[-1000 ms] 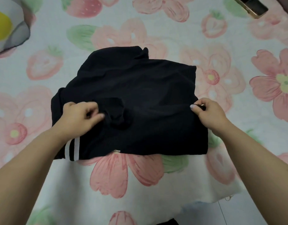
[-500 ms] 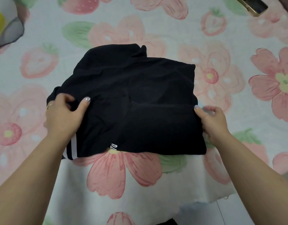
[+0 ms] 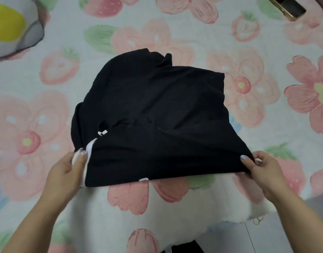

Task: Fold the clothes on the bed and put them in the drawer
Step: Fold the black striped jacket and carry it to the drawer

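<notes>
Closest to me, my left hand [image 3: 65,172] pinches the near left corner of the black garment [image 3: 157,110], thumb on top of the white stripe [image 3: 87,148] and fingers curled underneath. My right hand [image 3: 262,170] grips the near right corner the same way, thumb on the cloth and fingers tucked below the edge. Half a second ago both hands were holding the garment halfway up its sides; now they sit at the two near corners. The near edge is pulled out wider than before. The garment lies half folded on the bed [image 3: 29,114], rumpled across the middle, where a small white tag [image 3: 102,132] now shows. Beyond it, a grey and yellow cushion [image 3: 11,24] sits far left and a gold-edged object [image 3: 288,8] far right.
</notes>
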